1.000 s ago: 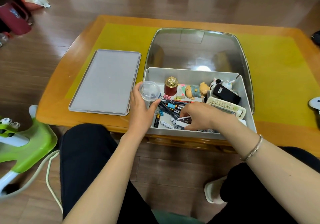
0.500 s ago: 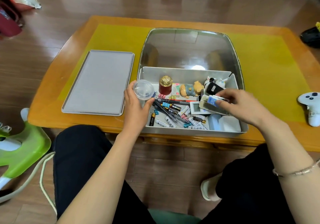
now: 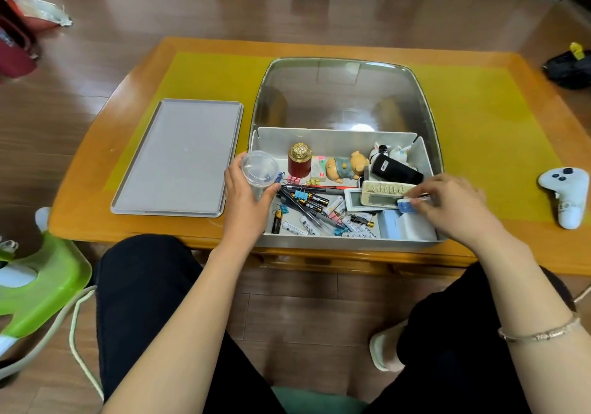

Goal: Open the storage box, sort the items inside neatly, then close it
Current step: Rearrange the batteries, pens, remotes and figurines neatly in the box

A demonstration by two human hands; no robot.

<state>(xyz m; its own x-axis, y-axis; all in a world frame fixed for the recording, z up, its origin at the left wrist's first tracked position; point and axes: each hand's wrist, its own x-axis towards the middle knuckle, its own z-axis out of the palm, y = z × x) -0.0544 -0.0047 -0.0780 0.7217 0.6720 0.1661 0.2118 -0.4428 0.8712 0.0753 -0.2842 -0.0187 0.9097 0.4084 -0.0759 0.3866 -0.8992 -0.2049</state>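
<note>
A broad orange wooden table (image 3: 463, 247) with a yellow mat across its top carries everything. The landmark is the open grey plastic storage box (image 3: 335, 140), which sits at the table's near edge, right of centre. Just behind the box, touching its back wall, lies a large clear rounded lid (image 3: 345, 93), flat on the mat. To the left of the box, just beside it, lies a flat grey rectangular tray-like lid (image 3: 179, 157). Well to the right of the box, a white game controller (image 3: 564, 196) rests on the mat.

At the box's left wall, the left hand (image 3: 246, 202) is curled round a clear plastic cup (image 3: 259, 170), holding it upright over the box's left front corner. At the box's right side, the right hand (image 3: 454, 209) pinches a small blue-and-white flat packet (image 3: 407, 203) between thumb and fingers, just above the box's contents; its fingers are blurred.

Inside the box, along the back wall, stand a dark red jar with a gold ornate lid (image 3: 300, 161), a lying pig figurine in a blue shirt (image 3: 347, 168) and a black cylindrical device (image 3: 395, 170), left to right. Near the right hand lies a cream remote control (image 3: 382, 193). In the front left part of the box lies a jumble of pens, batteries (image 3: 315, 201) and small pink and blue binder clips (image 3: 300, 195).
</note>
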